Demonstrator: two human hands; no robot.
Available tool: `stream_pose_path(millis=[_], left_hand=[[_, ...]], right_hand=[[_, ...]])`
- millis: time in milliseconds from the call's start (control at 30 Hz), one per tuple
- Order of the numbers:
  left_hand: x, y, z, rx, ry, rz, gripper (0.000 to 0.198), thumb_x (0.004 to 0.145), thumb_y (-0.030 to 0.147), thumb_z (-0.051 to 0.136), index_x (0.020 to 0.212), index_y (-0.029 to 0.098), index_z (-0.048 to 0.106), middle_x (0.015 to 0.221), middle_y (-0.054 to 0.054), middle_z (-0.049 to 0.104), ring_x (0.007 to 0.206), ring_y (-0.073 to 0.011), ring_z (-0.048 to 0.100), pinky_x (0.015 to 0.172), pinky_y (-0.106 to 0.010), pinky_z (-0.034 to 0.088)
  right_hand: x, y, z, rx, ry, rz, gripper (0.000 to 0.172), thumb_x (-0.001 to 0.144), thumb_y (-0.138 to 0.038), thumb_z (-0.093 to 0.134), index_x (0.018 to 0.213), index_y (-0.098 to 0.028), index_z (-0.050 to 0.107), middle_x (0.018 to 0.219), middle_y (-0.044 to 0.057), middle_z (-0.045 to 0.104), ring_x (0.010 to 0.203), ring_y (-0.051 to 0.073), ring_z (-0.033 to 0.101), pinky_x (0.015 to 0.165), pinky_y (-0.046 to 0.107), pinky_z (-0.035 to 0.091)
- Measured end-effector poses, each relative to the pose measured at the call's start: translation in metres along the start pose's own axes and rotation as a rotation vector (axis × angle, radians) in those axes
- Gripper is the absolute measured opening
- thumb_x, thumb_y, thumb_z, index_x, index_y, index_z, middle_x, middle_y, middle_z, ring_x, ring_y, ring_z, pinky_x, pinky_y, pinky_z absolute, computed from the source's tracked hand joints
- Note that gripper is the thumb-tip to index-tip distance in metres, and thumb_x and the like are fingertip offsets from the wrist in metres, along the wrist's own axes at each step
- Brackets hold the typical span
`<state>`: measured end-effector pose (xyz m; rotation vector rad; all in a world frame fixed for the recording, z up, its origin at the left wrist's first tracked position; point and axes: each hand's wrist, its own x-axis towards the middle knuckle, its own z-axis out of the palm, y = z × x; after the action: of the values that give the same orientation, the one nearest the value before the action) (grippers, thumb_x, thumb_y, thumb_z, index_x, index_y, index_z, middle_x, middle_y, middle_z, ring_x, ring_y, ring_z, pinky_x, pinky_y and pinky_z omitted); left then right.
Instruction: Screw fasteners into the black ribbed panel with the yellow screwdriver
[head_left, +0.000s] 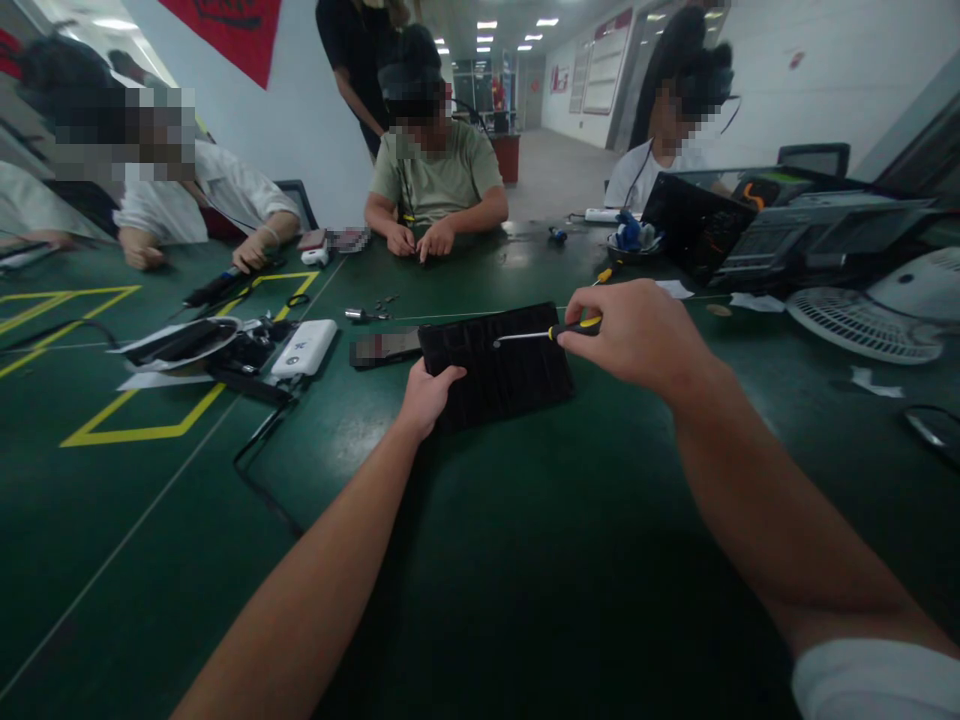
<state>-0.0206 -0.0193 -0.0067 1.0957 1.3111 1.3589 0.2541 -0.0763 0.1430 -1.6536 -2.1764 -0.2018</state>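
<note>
A flat black rectangular device (499, 372) lies on the green table (525, 560) in front of me. My left hand (426, 396) grips its near left corner, fingers closed over the edge. My right hand (637, 335) is closed around a screwdriver (546, 333) with a yellow and black handle. The metal shaft points left, and its tip rests over the device's upper middle.
A white power bank (304, 347), black parts and cables (225, 350) lie at the left, with small screws (367, 315) beyond. Laptop parts (787, 235) and a white fan (870, 315) sit at the right. Other people sit across the table. Yellow tape lines (150, 430) mark the left.
</note>
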Motion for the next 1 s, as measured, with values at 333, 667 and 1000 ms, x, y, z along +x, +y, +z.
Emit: stream_pose_path(millis=[333, 667, 1000], left_hand=[[-0.0003, 0.0002, -0.0002, 0.0, -0.003, 0.007, 0.039, 0.058, 0.03, 0.085, 0.092, 0.02, 0.07, 0.092, -0.005, 0.075, 0.089, -0.0264, 0.071, 0.089, -0.044, 0.059], [-0.0027, 0.0051, 0.0021, 0.007, 0.007, -0.007, 0.039, 0.057, 0.031, 0.084, 0.091, 0.019, 0.07, 0.09, -0.005, 0.074, 0.086, -0.0255, 0.07, 0.087, -0.043, 0.059], [-0.0009, 0.0014, -0.0001, 0.009, 0.001, -0.002, 0.039, 0.057, 0.031, 0.085, 0.092, 0.02, 0.07, 0.091, -0.004, 0.075, 0.087, -0.0257, 0.071, 0.088, -0.044, 0.06]], right_hand=[[0.0009, -0.0025, 0.0013, -0.038, -0.017, -0.016, 0.02, 0.088, -0.034, 0.075, 0.104, -0.025, 0.083, 0.1, 0.01, 0.08, 0.092, 0.031, 0.069, 0.072, 0.04, 0.042], [0.0, -0.0001, 0.005, -0.06, 0.043, -0.113, 0.018, 0.089, -0.024, 0.072, 0.103, -0.026, 0.082, 0.103, 0.009, 0.077, 0.094, 0.03, 0.067, 0.069, 0.038, 0.037], [-0.0003, -0.0044, 0.0008, -0.057, 0.0, -0.071, 0.02, 0.088, -0.028, 0.07, 0.103, -0.026, 0.083, 0.104, 0.01, 0.077, 0.093, 0.03, 0.066, 0.07, 0.039, 0.038]])
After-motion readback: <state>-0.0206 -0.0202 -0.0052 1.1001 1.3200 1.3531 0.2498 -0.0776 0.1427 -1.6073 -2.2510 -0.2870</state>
